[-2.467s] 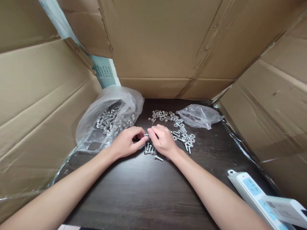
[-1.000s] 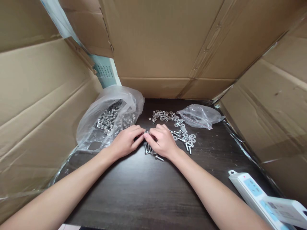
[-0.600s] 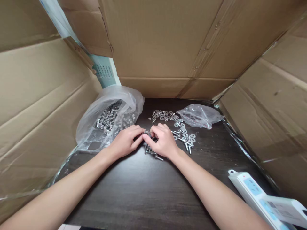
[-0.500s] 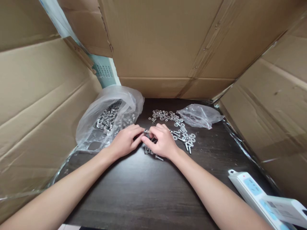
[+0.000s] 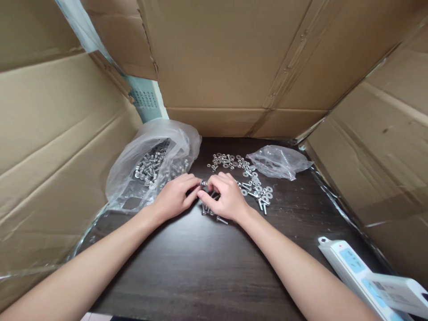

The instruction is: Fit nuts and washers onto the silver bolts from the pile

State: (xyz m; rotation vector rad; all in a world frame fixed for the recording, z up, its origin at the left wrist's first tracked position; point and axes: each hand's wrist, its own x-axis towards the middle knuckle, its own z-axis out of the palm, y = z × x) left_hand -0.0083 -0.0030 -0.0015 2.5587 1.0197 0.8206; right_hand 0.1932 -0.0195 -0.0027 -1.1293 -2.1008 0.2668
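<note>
Over the middle of the table, my left hand [image 5: 177, 195] is closed, its thumb and forefinger pinching a small silver bolt [image 5: 203, 183]. A ring-shaped piece, a washer or nut, seems to sit on the bolt; its kind is too small to tell. My right hand [image 5: 226, 196] meets it from the other side, fingers curled, with forefinger and thumb around the bolt's end. Below the right hand lie several bolts [image 5: 204, 208], partly hidden by it. One single bolt [image 5: 222, 220] rests nearer to me.
A clear plastic bag [image 5: 117, 174] full of bolts [image 5: 150, 167] stands at left. Loose washers [image 5: 268, 192], nuts and bolts are spread behind and right of my hands. A flat plastic bag [image 5: 279, 162] and a white power strip [image 5: 351, 263] lie at right. Cardboard walls [image 5: 234, 58] surround the table.
My right thumb and forefinger have shifted back and forth along the bolt, and the thumb now sits further left and lower. My left hand has stayed almost still.
</note>
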